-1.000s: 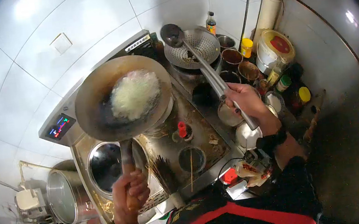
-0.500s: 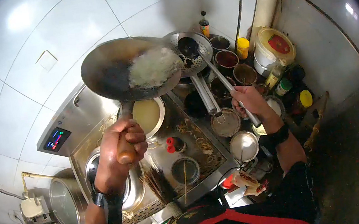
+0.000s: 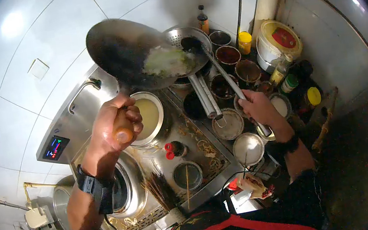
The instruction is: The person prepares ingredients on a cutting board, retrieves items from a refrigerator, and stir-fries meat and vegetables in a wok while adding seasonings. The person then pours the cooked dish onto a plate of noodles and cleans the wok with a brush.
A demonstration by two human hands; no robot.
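Note:
My left hand [image 3: 117, 122] is closed round the wooden handle of a dark wok [image 3: 115, 49], raised and tilted down to the right. Pale green, steaming food [image 3: 167, 62] lies at the wok's right side, by its lower rim. Beyond that rim sits a perforated metal strainer [image 3: 176, 35], its long handle pointing towards me. In my right hand [image 3: 257, 109] is the long metal handle of a ladle [image 3: 191, 44]. The ladle's dark bowl is over the strainer, close to the food. Whether the wok touches the strainer I cannot tell.
A pot of yellowish liquid [image 3: 149, 116] stands below the wok. Several seasoning bowls [image 3: 248, 70] line the right side, with a lidded white bucket [image 3: 278, 43] and bottles behind. A bamboo brush [image 3: 159, 190] and a red-capped bottle [image 3: 177, 149] are on the steel counter.
The wok has tipped further to the right, its left side rising, and the food has slid towards the strainer. My left hand has moved up and left; my right hand still holds the ladle.

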